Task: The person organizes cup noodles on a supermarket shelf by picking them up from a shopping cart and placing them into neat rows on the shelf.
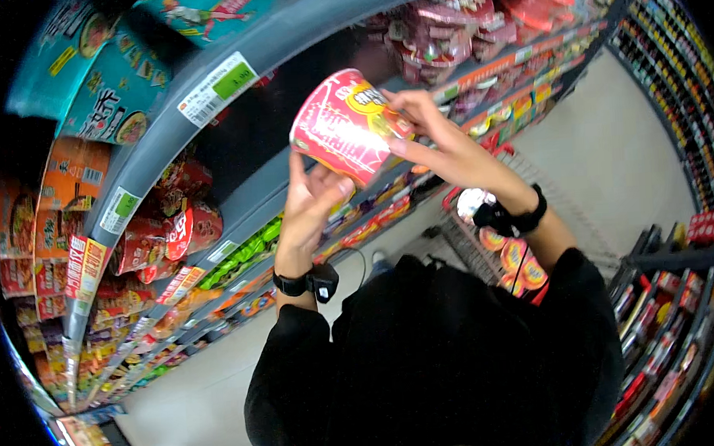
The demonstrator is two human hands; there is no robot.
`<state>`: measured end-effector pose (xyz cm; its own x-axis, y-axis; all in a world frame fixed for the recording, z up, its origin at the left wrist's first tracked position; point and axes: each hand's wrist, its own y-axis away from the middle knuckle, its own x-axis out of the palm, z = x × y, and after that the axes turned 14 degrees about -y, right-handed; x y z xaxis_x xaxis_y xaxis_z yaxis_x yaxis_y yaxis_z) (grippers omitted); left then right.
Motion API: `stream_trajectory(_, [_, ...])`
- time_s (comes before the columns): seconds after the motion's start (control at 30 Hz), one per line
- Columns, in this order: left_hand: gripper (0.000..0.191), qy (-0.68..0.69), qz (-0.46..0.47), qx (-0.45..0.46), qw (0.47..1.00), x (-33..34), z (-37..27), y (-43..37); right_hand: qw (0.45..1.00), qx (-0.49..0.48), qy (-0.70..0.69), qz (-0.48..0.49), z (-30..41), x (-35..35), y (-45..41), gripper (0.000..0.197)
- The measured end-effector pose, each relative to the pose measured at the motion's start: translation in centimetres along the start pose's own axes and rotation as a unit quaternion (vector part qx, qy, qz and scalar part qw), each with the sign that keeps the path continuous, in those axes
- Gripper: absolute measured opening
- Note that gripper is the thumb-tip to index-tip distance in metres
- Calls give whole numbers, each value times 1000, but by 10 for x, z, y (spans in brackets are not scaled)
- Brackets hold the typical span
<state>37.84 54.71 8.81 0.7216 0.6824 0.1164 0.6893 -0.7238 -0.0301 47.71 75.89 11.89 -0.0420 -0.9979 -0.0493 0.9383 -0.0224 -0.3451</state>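
A red instant noodle cup (343,127) with printed writing is tilted between my two hands, in front of the shelf. My left hand (313,198) supports its lower end, thumb on the near side. With thumb and fingers, my right hand (428,134) grips the opposite side of the cup. Both wrists wear black bands with small devices. Behind the cup, a dark gap shows in the shelf, with more red noodle cups (194,228) to its left and reddish packaged goods (438,31) to its upper right.
Grey shelf edges (298,20) with price tags curve across the left and top. A wire shopping cart (470,247) holding round packages stands below my right forearm. Teal noodle cartons (108,97) are at upper left, and stocked racks (660,340) stand at right.
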Motion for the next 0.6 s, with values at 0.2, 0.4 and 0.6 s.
stream_trajectory(0.2, [77, -129, -108, 8, 986, -39, -8, -14, 998, -58, 20, -2, -57, 20, -39, 78])
stream_trajectory(0.4, [89, -227, -146, 39, 962, -80, -4, -41, 999, -7, 10, 50, -85, 35, -106, 93])
stream_trajectory(0.6, [92, -321, -181, 51, 928, -145, 30, -83, 988, 27, 143, 47, -147, 48, -184, 84])
